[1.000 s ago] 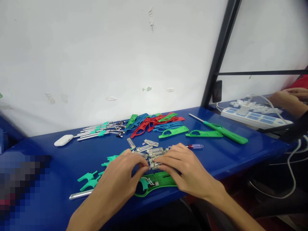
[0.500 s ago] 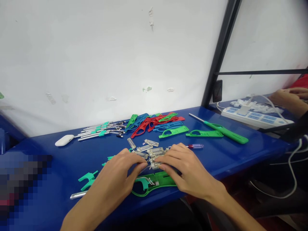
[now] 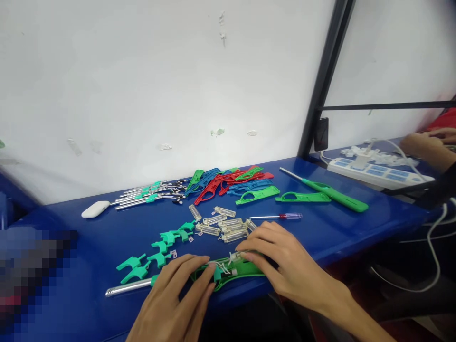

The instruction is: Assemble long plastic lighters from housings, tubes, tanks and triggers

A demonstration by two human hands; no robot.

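A green plastic lighter shell (image 3: 245,270) lies at the near edge of the blue table (image 3: 356,228), with thin white wires on it. My left hand (image 3: 174,299) rests on the shell's left end, fingers stretched flat over it. My right hand (image 3: 285,261) pinches a small clear tube (image 3: 235,257) at its fingertips, right on top of the shell. A metal tube (image 3: 126,287) sticks out to the left from under my left hand.
Several clear tubes (image 3: 224,224) lie just beyond my hands, teal clips (image 3: 160,247) to their left, a red-handled screwdriver (image 3: 289,216) to the right. Farther back are coloured shells (image 3: 231,183), a long green lighter (image 3: 335,194), metal rods (image 3: 149,194), a white case (image 3: 94,208). Another person's hand (image 3: 427,142) works by a power strip (image 3: 377,173).
Both hands have come back from the heap of clear tubes to the green shell at the table edge. The right hand now carries one clear tube; the left has flattened onto the shell.
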